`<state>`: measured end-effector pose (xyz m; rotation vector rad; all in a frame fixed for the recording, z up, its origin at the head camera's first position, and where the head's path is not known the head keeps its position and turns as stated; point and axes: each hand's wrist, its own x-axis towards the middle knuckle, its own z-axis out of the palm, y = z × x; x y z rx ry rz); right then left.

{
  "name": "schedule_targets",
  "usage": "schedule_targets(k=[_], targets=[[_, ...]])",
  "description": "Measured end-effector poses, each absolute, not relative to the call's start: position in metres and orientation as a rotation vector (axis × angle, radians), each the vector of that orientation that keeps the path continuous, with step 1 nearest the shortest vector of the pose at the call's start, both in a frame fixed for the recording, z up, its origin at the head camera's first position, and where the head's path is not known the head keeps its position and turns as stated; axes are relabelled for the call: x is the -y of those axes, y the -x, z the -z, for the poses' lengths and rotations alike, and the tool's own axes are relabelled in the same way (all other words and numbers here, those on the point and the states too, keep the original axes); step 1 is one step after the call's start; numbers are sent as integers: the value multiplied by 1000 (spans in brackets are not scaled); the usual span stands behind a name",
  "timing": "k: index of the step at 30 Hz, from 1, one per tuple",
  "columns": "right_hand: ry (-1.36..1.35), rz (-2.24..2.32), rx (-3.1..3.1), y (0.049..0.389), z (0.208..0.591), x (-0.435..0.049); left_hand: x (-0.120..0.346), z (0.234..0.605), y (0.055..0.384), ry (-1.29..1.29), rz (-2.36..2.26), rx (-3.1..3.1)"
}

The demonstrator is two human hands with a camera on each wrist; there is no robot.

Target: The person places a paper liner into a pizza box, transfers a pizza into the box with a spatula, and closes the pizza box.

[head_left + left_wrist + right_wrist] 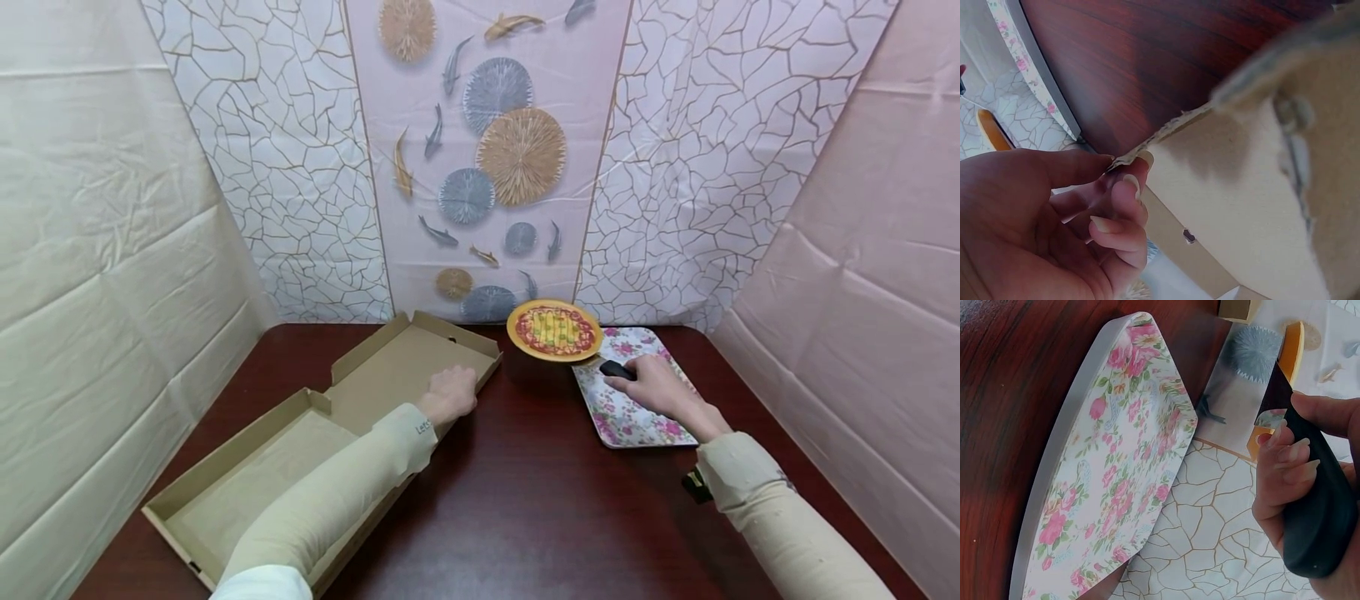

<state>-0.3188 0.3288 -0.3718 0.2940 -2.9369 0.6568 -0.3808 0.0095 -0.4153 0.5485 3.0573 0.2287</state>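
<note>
My right hand (660, 385) grips the black handle (1317, 500) of a server whose metal blade (592, 362) runs under a pizza (555, 331). The pizza has a smooth orange-yellow rim with red and yellow topping, and is raised off the table near the far end of a floral tray (637, 408). In the right wrist view only a sliver of its rim (1296, 353) shows. To the left lies an opened cardboard pizza box (397, 358). My left hand (452, 392) pinches a torn-looking edge of that box between thumb and fingers, as the left wrist view shows.
The dark red wooden table (525, 500) lies between box and tray. Patterned cloth (480, 167) hangs behind the table's far edge, and pale cloth walls (862, 292) stand on both sides. A small dark object (697, 485) sits partly behind the right sleeve.
</note>
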Motion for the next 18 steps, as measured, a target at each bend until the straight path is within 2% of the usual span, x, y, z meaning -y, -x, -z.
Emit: schedule_targets(k=[18], targets=[[-289,-692,2941,319,369,-321,-9,415,380,-555,-216,-3045]])
